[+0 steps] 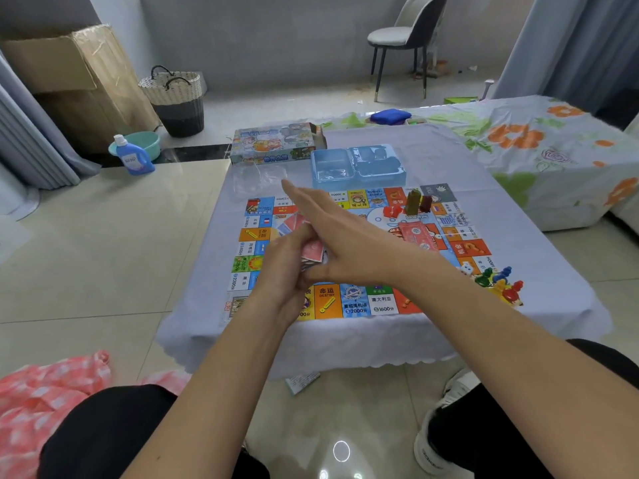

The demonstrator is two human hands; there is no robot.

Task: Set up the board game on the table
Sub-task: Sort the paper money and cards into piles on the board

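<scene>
Glossy printed game board (349,299) on matt pale cloth (484,188); translucent blue plastic tray (358,165) at twelve o'clock; glossy floor tiles (121,254)

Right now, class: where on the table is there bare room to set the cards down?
Free: lilac tablecloth right of the blue plastic tray, and the strip right of the colourful game board. Crowded: board's right corner with plastic pawns; red cards in the left hand.

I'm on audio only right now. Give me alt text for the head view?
Over the game board on a cloth-covered table, the left hand grips a stack of red cards while the right hand reaches across it, fingers straight. Coloured pawns sit at the board's right corner; a blue plastic tray and game box lie beyond.
</scene>
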